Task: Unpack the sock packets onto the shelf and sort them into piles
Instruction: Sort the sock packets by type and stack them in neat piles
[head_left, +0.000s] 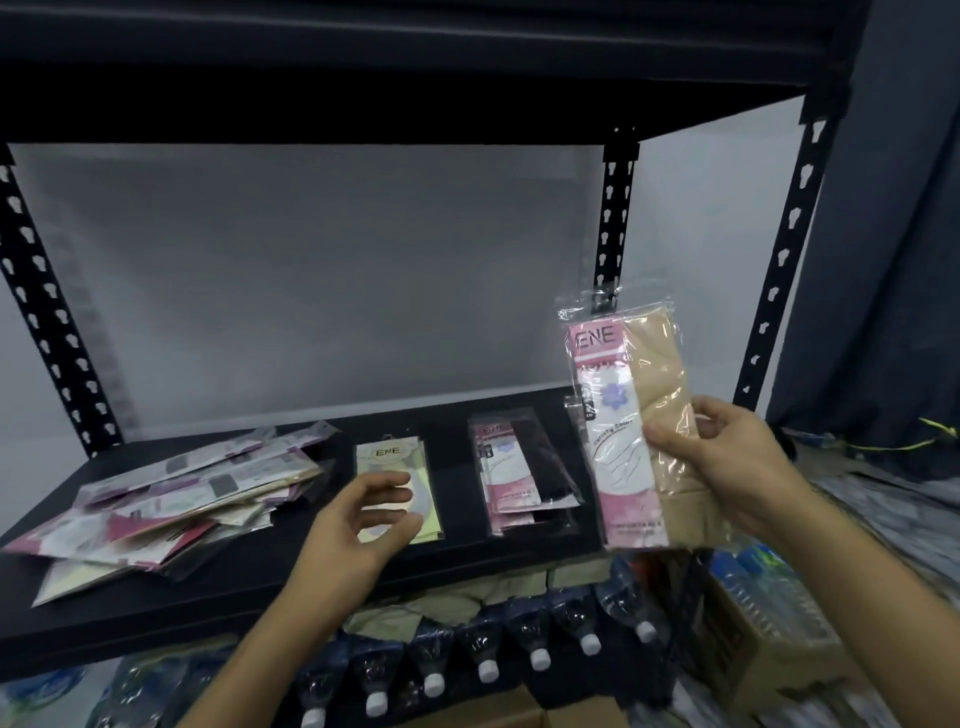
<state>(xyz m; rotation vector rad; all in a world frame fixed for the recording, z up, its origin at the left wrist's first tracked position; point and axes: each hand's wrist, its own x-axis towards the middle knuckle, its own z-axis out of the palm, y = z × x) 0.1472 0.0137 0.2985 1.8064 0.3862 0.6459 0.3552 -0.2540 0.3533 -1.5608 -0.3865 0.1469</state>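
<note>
My right hand (727, 467) pinches a beige packet (639, 415), thumb in front, held up just right of the black pile (530, 473). My left hand (358, 525) hovers, fingers loosely spread, over the yellow packet (400, 488) left of that pile. The film looks slick. A slack pinch could drop the packet off the shelf (260, 597) or onto the wrong pile.

black shelf (457, 566): loose packet heap (171, 504) left, yellow-green packet (397, 462) middle, pink-black stack (524, 473) right.
</note>
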